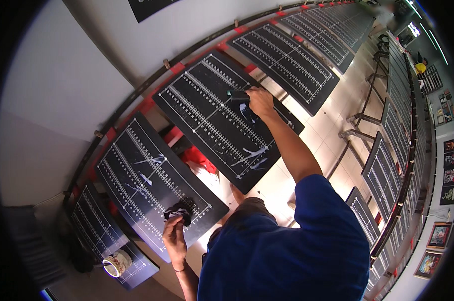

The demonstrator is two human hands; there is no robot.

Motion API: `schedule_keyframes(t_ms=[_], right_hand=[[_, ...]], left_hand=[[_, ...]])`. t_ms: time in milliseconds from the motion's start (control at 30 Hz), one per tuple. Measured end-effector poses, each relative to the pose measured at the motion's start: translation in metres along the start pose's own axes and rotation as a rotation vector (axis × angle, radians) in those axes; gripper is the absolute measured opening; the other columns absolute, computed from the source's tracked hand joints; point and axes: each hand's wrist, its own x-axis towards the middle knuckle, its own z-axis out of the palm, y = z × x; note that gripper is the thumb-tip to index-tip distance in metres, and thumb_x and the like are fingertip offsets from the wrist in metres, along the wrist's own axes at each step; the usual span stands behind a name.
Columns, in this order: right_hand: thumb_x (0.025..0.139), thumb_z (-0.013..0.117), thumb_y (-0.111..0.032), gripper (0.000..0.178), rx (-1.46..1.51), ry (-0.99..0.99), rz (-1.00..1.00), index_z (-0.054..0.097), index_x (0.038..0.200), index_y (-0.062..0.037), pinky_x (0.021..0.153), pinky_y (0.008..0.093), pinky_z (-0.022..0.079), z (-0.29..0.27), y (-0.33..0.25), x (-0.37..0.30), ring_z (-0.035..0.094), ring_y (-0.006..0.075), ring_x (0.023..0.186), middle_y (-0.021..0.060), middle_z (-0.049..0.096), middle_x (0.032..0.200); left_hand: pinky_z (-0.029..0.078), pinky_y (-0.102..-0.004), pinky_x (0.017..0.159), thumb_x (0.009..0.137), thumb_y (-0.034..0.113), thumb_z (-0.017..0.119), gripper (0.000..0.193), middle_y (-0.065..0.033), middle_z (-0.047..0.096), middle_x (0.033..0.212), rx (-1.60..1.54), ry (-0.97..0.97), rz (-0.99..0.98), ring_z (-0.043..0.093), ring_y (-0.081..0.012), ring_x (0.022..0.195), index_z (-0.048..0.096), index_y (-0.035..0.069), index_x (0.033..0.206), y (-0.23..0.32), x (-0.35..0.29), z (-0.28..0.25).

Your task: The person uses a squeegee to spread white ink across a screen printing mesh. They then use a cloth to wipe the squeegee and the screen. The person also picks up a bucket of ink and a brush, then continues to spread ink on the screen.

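Observation:
My right hand [261, 103] is closed on a flat dark scraper [237, 95] with a greenish edge. The scraper lies against a black panel [209, 89] printed with white ruled lines and numerals. Wet-looking white smears [252, 156] streak that panel's near half. Lower left, my left hand [175, 238] pinches a crumpled black cloth [178, 211] with paler patches, over the near end of a second black panel [159, 193]. White smears [145, 179] mark this panel too.
A white tub [117, 263] with a patterned side stands on a panel at lower left. More printed panels [289, 65] run along the rack rail [207, 44] beside the wall. Another rack of panels [382, 173] is on the right, across the tiled floor [332, 120].

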Motion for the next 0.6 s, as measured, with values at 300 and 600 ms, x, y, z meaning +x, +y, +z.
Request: schedule_keyframes(t_ms=[300,600], right_hand=[[0.069,0.068,-0.002,0.035,0.066,-0.079,-0.098,0.069,0.103,-0.0113,0.078,0.0424,0.057,-0.059,-0.037,-0.183,0.066,0.0297,0.096,0.0069,0.067,0.1],[0.073,0.067,-0.003,0.029,-0.094,-0.023,0.28,0.071,0.101,-0.0086,0.077,0.0448,0.057,-0.056,0.02,-0.126,0.068,0.0328,0.091,0.0114,0.069,0.099]], left_hand=[[0.05,-0.0279,0.086,0.096,-0.007,0.055,0.018,-0.0096,0.067,0.107,-0.083,-0.042,0.023,0.062,-0.0163,0.096,0.068,-0.002,0.107,0.009,0.024,0.029],[0.05,-0.0288,0.087,0.097,-0.006,0.053,0.018,-0.0092,0.068,0.105,-0.092,0.031,0.03,0.062,-0.0163,0.095,0.069,-0.002,0.106,-0.003,-0.008,-0.023]])
